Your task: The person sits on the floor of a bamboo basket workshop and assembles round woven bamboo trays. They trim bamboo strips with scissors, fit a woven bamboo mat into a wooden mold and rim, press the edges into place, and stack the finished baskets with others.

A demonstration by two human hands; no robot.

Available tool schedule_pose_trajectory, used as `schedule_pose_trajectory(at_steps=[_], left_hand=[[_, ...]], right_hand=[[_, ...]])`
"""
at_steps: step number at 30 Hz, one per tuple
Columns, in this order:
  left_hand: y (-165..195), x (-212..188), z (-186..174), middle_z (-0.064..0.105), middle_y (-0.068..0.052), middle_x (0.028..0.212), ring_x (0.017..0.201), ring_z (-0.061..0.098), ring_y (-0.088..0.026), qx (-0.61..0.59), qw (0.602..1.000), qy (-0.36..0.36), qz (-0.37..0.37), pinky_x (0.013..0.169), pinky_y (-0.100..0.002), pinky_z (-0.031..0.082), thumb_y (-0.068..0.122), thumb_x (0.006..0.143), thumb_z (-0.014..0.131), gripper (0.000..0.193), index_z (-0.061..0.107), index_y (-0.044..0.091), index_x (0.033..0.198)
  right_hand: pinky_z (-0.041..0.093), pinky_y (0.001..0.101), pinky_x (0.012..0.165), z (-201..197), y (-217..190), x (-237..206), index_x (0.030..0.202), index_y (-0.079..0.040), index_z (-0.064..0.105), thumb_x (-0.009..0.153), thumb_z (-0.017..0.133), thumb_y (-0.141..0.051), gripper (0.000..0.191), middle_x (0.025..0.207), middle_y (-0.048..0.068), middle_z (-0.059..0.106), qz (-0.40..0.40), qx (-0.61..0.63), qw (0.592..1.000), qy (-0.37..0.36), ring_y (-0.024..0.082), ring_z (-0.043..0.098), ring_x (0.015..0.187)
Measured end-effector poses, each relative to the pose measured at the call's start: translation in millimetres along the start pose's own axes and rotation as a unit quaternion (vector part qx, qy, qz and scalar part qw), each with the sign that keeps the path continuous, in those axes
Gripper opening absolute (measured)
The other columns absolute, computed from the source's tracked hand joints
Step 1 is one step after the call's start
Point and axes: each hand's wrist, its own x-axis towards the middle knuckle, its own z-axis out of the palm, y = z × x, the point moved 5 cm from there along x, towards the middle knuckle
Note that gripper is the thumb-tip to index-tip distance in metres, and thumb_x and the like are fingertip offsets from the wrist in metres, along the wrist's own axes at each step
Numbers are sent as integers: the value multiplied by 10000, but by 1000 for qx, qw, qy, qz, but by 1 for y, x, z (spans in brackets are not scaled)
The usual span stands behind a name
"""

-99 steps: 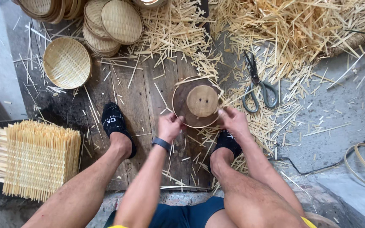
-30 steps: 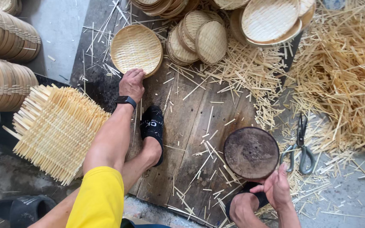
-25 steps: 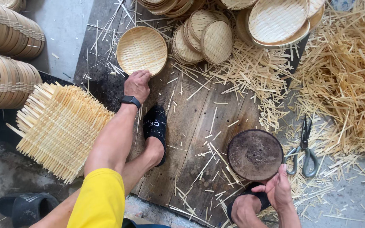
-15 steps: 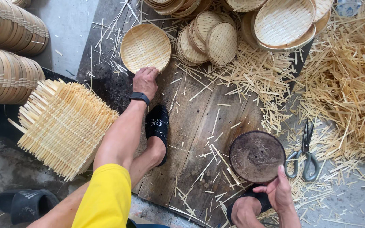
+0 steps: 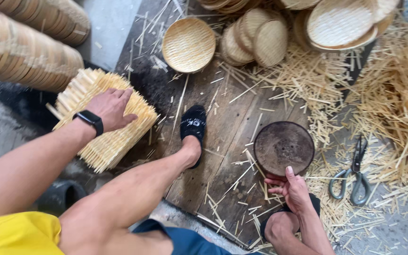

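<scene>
1. Where the left hand (image 5: 111,109) was out by the round tray (image 5: 188,45) half a second ago, it now lies palm-down on the woven mat (image 5: 101,118), fingers spread and flat on the top of the stack; nothing is pinched.
2. Mat sits at left on the dark boards (image 5: 223,141), just beside the stacked baskets (image 5: 24,42); it looks unmoved between frames, only the hand has come to it.
3. Right hand (image 5: 293,189) stays put at the near edge of the dark disc (image 5: 284,147), thumb up on the rim, fingers curled under; whether they grip it or just steady it cannot be told.
4. Disc stays flat on the boards between the feet, same spot as before.
5. Scissors (image 5: 352,172) lie untouched right of the disc, on straw litter (image 5: 393,94).
6. Judgement: the tray is left alone, and attention shifts to the mat, with the disc kept ready under the right hand.
</scene>
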Motion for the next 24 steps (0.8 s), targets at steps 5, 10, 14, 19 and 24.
schedule_pose_trajectory(at_steps=[5, 10, 14, 19, 24], left_hand=[[1, -46, 67, 393, -332, 1450, 1369, 385, -474, -18, 991, 71, -114, 1149, -449, 313, 577, 666, 866, 1201, 308, -133, 1459], [-15, -50, 99, 318, -325, 1515, 1399, 305, -504, -119, 977, 98, -150, 1158, -451, 279, 590, 622, 912, 1163, 396, -43, 1451], [-36, -65, 75, 687, -175, 1216, 1144, 627, -309, -259, 953, 57, -142, 1018, -400, 507, 451, 780, 799, 584, 697, 73, 1213], [-41, -67, 14, 721, -93, 785, 702, 681, -211, -354, 870, 273, -211, 706, -370, 542, 289, 1067, 611, 264, 788, 93, 1071], [16, -36, 32, 591, -238, 1283, 1188, 558, -354, -255, 940, 160, -163, 1013, -481, 450, 436, 834, 853, 604, 646, -2, 1193]], right_hand=[[598, 411, 660, 3, 9, -12, 1208, 112, 595, 1009, 513, -457, 609, 1056, 230, 728, 86, -113, 988, 53, 311, 717, 919], [587, 405, 742, -7, 13, -33, 1268, 81, 584, 1015, 531, -403, 548, 1073, 235, 699, 86, -174, 977, 89, 288, 693, 911], [587, 408, 764, -21, 16, -32, 1250, 92, 581, 1024, 528, -380, 527, 1074, 242, 703, 47, -157, 981, 107, 296, 702, 921], [588, 407, 770, -27, 16, -26, 1224, 102, 576, 1058, 513, -379, 513, 1064, 245, 686, 22, -108, 989, 99, 304, 693, 910], [585, 421, 784, -26, 15, -26, 1234, 114, 561, 1065, 506, -362, 508, 1064, 256, 675, 16, -103, 990, 97, 313, 688, 910]])
